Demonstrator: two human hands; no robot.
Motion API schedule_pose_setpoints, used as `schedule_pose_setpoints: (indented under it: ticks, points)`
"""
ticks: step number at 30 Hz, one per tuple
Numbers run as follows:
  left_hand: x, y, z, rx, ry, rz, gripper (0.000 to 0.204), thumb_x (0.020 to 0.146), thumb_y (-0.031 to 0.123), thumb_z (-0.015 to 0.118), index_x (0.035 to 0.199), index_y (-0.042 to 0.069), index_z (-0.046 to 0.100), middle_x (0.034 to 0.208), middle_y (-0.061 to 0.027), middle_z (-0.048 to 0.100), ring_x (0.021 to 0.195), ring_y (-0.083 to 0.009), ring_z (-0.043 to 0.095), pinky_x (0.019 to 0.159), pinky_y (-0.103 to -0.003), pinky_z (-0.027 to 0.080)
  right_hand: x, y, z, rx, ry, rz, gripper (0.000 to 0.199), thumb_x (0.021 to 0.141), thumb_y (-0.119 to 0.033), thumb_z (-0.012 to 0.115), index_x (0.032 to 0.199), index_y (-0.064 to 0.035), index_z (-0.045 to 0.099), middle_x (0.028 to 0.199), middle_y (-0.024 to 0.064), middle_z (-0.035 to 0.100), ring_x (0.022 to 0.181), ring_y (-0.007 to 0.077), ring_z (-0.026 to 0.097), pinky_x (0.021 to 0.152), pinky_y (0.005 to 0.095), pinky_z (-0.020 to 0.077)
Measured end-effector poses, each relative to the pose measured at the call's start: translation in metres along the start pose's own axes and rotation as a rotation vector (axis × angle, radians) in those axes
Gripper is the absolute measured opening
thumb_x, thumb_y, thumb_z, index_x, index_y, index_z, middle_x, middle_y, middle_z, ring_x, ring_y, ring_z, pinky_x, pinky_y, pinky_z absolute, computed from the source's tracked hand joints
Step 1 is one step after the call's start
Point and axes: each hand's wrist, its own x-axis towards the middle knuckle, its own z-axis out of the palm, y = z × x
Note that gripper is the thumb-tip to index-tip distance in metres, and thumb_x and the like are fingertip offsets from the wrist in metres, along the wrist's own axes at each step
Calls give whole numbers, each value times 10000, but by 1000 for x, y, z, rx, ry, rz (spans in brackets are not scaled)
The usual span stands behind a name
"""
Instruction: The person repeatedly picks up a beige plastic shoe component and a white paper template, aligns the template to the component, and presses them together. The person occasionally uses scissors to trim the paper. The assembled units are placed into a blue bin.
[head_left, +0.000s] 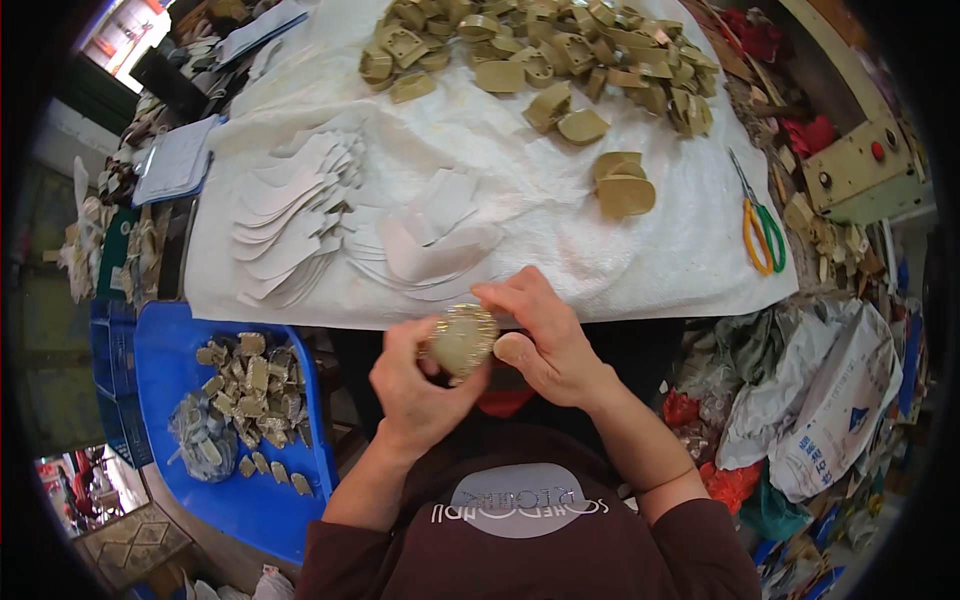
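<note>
Gold-edged block (465, 342) is held just off the near edge of the table, in front of the dark shirt (530, 555), its pale rounded face turned up and its rim glittering. Fingers of the left hand (420, 385) curl around its left and lower sides and grip it. The right hand (550, 345) is at its other side, forefinger by the top edge and thumb by the right, the two spread apart; whether they pinch the rim, I cannot tell. White sheeting (560, 250) covers the table beyond. On it, to the left, lie a fanned stack of white curved pieces (300, 215) and, just beside that, a looser pile of similar pieces (440, 245). Tan blocks (570, 50) are heaped at the far end, with a small tan cluster (625, 187) nearer, apart from the heap. Scissors (752, 195) with one yellow and one green handle lie near the right edge. Below left, a blue basin (230, 515) contains gold-covered blocks (255, 385) and a clear plastic bag (200, 440).
</note>
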Motion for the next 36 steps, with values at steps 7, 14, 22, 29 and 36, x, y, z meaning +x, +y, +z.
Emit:
schedule_pose_setpoints:
  ticks: [7,14,22,29,36]
  points:
    - [-48,-97,-122,590,480,-372,446,714,95,716,1111,6,534,1059,-119,516,1000,-238,509,868,-347,413,41,7,15,-474,111,-111,319,753,-214,713,1010,-47,624,1070,82,510,1011,281,426,846,419,322]
    - [-74,-150,-205,1163,705,-437,498,776,97,655,1238,-1,499,1208,-165,500,1105,-323,474,975,-391,338,55,4,30,-559,73,-95,297,754,-191,714,1005,-55,632,1098,75,520,1029,268,431,887,397,297]
    - [22,-33,-52,265,154,135,340,772,-75,498,1095,-16,586,1138,-176,579,1086,-309,553,959,-378,405,54,28,41,-348,137,-44,105,772,-77,644,866,-67,598,961,52,552,941,255,471,856,395,289]
    - [33,-47,-3,666,-211,167,576,825,170,560,1361,13,417,1432,-197,364,1357,-334,303,1087,-467,190,43,26,26,72,383,119,77,866,-66,608,923,-40,562,876,18,572,825,142,531,760,312,407]
    - [40,-48,-14,704,-322,161,595,866,260,510,1397,27,377,1480,-181,302,1416,-316,182,1112,-474,92,19,13,-38,325,456,142,88,933,-65,558,998,-9,537,875,27,593,777,63,547,650,223,472]
